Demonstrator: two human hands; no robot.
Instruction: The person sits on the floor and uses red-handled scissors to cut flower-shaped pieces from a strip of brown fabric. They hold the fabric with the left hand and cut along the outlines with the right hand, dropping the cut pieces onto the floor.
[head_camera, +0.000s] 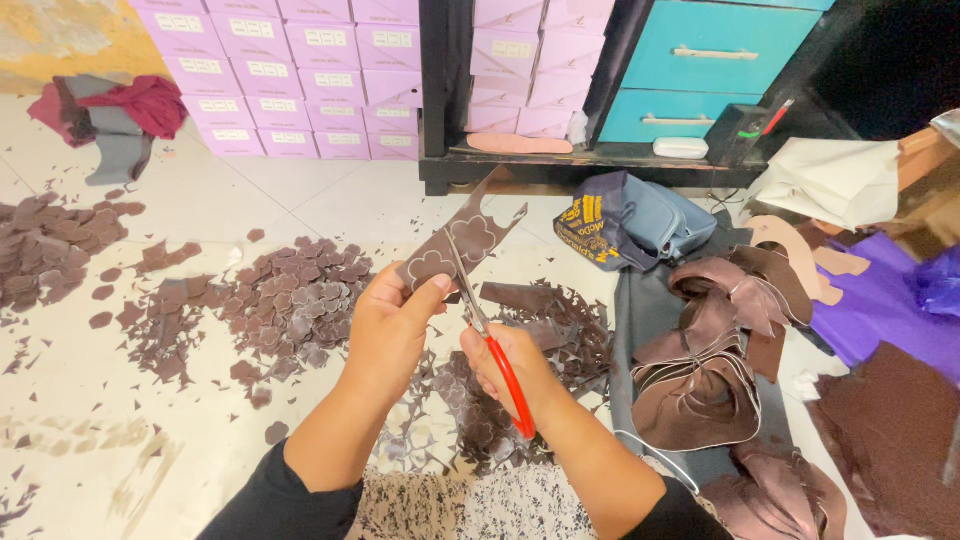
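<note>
Cutting flower shapes out of a brown leather strip (462, 240), held up over the floor (200, 190) roughly mid-frame, in front of the dark shelf unit (440, 100) along the far edge.

Left hand (390, 325) is closed on the near end of the strip, thumb on top pinching it against the fingers, so the rest sticks up and away toward the shelf. Right hand (505, 365) is wrapped round the red handles of the scissors (480, 320), fingers curled through the loops. The blades look nearly closed, and the tip is right at the edge of a stamped flower outline.

What I'd say makes this step go well:
- Keep the pinch close to where the blades bite. The strip is floppy, and the free end already droops sideways.
- Turn the leather into the scissors with the left hand on the curves instead of twisting the right wrist.
- Use short snips near the pivot for the petal notches. Long closes probably overshoot the line.
- Watch the left thumb, since it sits just beside the blade path.

Cut flowers (295, 295) are piled on the floor to the left, offcuts (545, 335) lie right under the hands, and bigger leather pieces (700, 380) are stacked to the right.
</note>
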